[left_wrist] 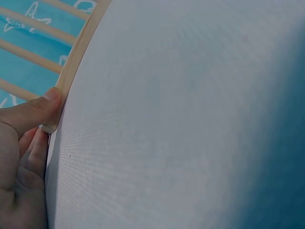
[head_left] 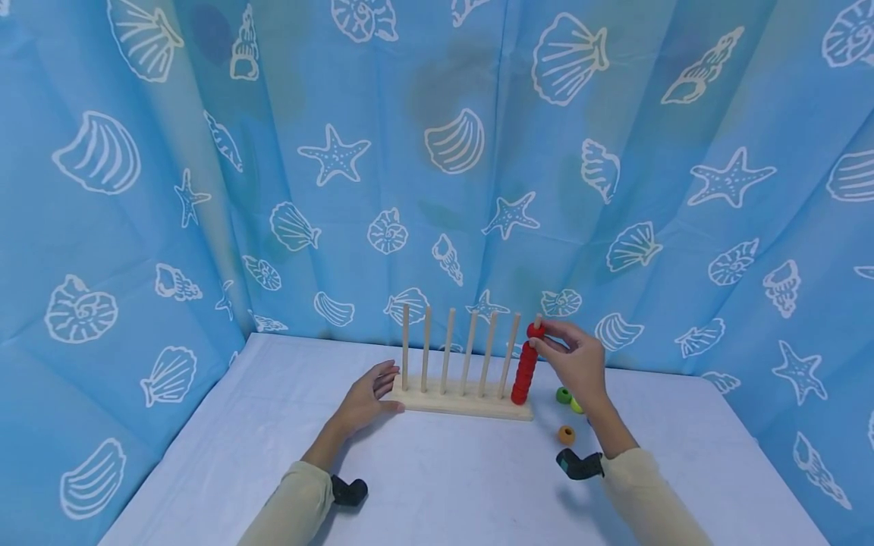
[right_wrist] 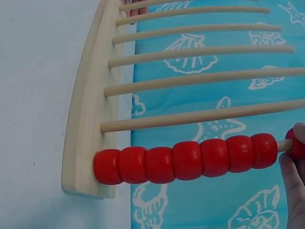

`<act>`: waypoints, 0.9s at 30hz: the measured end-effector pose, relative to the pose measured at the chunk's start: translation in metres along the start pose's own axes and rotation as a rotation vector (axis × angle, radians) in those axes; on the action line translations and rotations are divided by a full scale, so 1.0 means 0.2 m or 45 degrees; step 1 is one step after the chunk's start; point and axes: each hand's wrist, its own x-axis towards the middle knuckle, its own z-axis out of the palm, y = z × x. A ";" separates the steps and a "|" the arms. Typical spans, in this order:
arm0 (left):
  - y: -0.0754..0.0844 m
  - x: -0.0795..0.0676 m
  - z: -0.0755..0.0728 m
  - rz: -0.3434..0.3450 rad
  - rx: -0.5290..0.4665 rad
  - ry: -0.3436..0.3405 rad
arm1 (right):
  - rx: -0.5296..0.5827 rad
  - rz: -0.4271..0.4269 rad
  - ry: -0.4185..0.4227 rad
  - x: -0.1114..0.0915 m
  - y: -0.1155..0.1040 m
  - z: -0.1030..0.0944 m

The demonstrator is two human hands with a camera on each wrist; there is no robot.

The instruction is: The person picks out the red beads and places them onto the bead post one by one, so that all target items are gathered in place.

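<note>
A wooden peg rack (head_left: 464, 406) with several upright pegs stands on the table. At its left end my left hand (head_left: 365, 398) holds the base; in the left wrist view the thumb (left_wrist: 50, 98) presses its front face, with fingers behind. The rightmost peg carries a stack of red beads (right_wrist: 187, 161), reaching most of the way up. Between thumb and fingertips, my right hand (head_left: 576, 360) pinches another red bead (head_left: 536, 331) around that peg's top, a short gap above the stack. The other pegs (right_wrist: 205, 78) are bare.
To the right of the rack lie loose beads: a green bead (head_left: 563, 395), a yellow-green bead (head_left: 576, 406) partly behind the right wrist, and an orange bead (head_left: 566, 434) nearer the front. A blue shell-print curtain (head_left: 410, 189) hangs behind the white table (head_left: 437, 485).
</note>
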 end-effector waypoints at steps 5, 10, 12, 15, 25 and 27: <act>0.00 0.00 0.00 -0.007 -0.002 -0.006 | 0.015 0.005 0.007 -0.01 0.00 0.00; 0.01 0.00 0.00 -0.002 0.000 -0.004 | 0.004 0.000 0.006 -0.01 0.02 0.01; 0.01 0.00 0.00 -0.001 0.002 -0.001 | 0.003 0.002 0.003 -0.01 0.03 0.01; 0.01 0.00 0.00 -0.007 0.008 0.002 | -0.003 0.012 0.000 -0.01 0.03 0.01; 0.00 0.00 0.00 -0.006 -0.001 -0.001 | -0.027 0.041 -0.012 -0.03 0.04 0.02; 0.00 0.00 0.01 -0.008 0.005 -0.001 | -0.028 0.050 -0.020 -0.03 0.05 0.02</act>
